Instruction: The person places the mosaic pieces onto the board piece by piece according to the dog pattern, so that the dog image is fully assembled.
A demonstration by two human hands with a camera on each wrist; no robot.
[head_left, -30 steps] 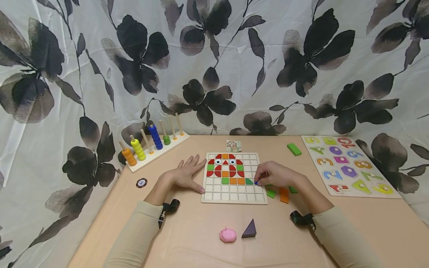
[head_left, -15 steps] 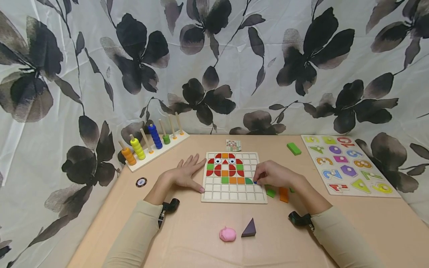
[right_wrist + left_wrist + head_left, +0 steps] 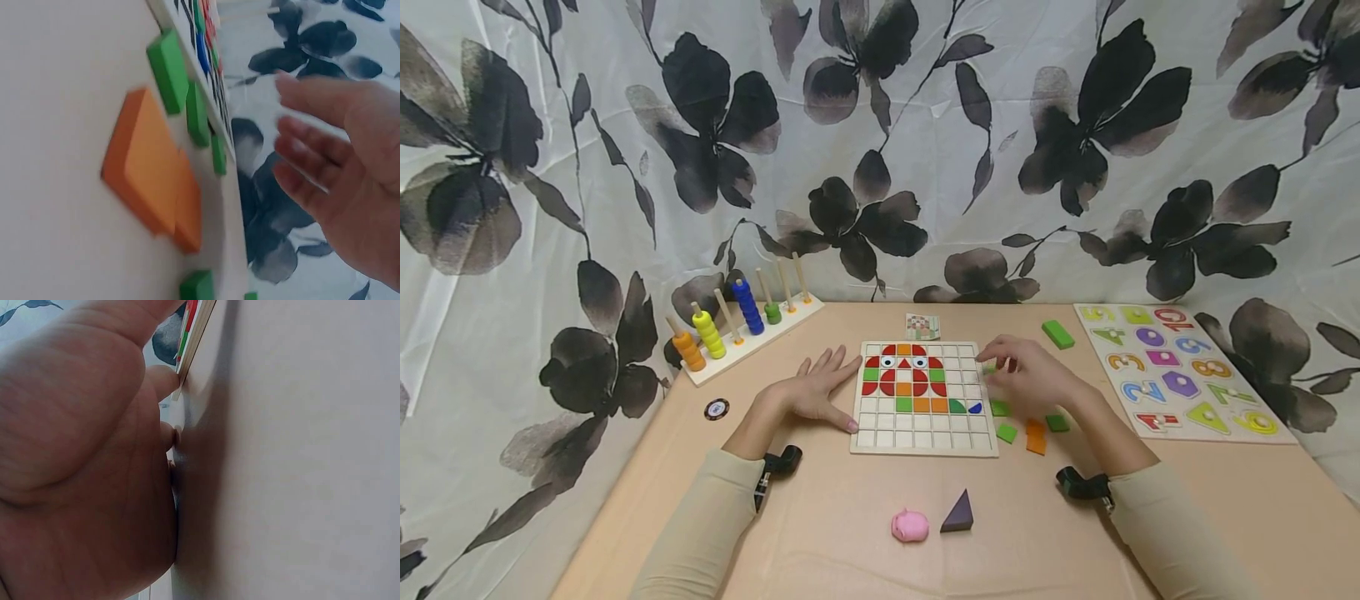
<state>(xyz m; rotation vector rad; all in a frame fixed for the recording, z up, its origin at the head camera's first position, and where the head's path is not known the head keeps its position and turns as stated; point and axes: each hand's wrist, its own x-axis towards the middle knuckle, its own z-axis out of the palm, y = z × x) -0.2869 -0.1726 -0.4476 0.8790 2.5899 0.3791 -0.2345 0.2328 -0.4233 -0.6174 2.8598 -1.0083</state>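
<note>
My left hand (image 3: 808,395) lies spread on the table, its thumb and index finger touching the left side of a white gridded mosaic board (image 3: 880,442). Red, green, orange and white tiles form an owl-like pattern on it. A blue rounded tile (image 3: 975,408) sits in a cell near the right edge, beside a green quarter-round tile (image 3: 957,407). Just off that edge hovers my right hand (image 3: 1033,375), fingers loosely bent, with nothing visible between them in the right wrist view. Below it lie orange tiles (image 3: 147,165) and several green tiles (image 3: 167,72).
Behind the board lies a small picture card (image 3: 922,327). A peg stacker (image 3: 752,342) with coloured rings stands back left, near a round chip (image 3: 717,409). To the right are a green block (image 3: 1058,334) and a number puzzle board (image 3: 1180,375). In front sit a pink pig figure (image 3: 910,526) and a dark triangular block (image 3: 958,513).
My right hand has let go of the blue tile, which now lies on the board, and has moved up and slightly right. The left hand has stayed in place.
</note>
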